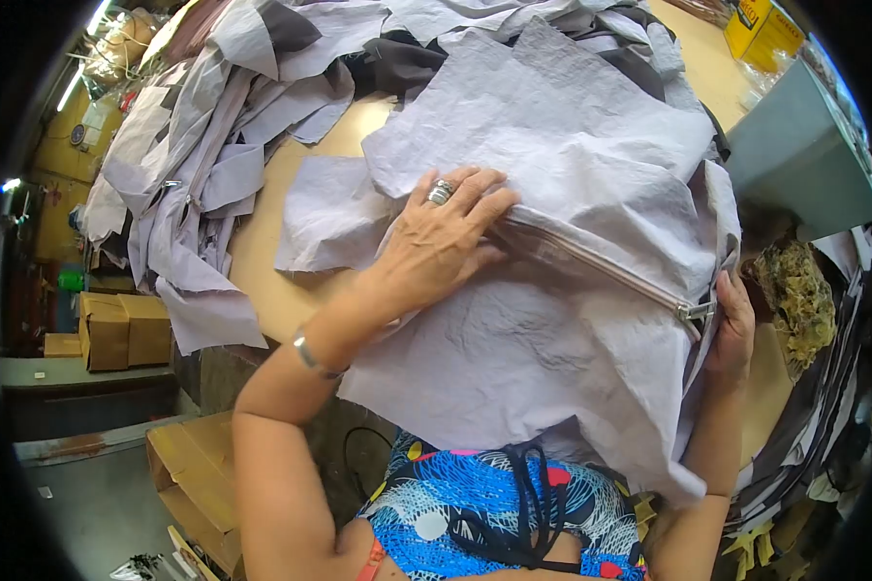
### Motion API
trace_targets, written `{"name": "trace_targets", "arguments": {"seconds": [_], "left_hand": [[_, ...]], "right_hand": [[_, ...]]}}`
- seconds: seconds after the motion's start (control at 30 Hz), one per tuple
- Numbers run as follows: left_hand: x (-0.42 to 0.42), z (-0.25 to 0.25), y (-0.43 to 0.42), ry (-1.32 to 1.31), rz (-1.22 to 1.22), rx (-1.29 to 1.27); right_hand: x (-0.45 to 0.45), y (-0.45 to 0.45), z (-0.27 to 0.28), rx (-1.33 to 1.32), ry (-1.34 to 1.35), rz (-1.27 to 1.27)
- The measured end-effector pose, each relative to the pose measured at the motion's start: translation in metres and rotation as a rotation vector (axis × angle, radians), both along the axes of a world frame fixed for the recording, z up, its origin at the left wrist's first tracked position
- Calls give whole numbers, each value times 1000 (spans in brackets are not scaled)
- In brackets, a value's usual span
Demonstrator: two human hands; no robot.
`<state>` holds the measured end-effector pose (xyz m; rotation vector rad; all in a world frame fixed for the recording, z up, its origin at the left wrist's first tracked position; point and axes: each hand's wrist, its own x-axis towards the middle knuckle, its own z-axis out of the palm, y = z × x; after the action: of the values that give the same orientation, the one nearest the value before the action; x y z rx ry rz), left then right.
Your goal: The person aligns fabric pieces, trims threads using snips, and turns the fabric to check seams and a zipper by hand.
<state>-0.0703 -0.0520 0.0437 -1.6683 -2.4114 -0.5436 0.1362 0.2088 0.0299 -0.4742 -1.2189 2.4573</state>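
A large pale grey fabric panel point(562, 126) with raw edges spreads over the table and hangs down toward my lap. A closed zipper point(601, 263) crosses it diagonally, its metal slider point(693, 312) at the right end. My left hand point(451, 228), with rings on one finger, is bent over the zipper's upper left end, thumb below and fingers above, pinching the cloth. My right hand point(734, 324) grips the panel's right edge beside the slider; the fingers behind the cloth are partly hidden.
More grey fabric pieces with zippers point(194, 184) are heaped on the table's left side. At the right stand a grey metal box point(794, 145) and a yellow carton point(761, 34). Cut cloth point(804, 426) hangs at the right edge. Cardboard boxes point(199, 474) stand lower left.
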Motion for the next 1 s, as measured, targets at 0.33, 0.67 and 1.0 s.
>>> {"name": "trace_targets", "arguments": {"seconds": [0.33, 0.67, 1.0], "left_hand": [[23, 97, -24, -239, -234, 62], [-59, 195, -91, 134, 26, -398], [-174, 264, -201, 322, 892, 440]], "right_hand": [[-7, 9, -14, -65, 10, 128], [-14, 4, -5, 271, -146, 295], [-17, 0, -9, 433, -310, 335]]}}
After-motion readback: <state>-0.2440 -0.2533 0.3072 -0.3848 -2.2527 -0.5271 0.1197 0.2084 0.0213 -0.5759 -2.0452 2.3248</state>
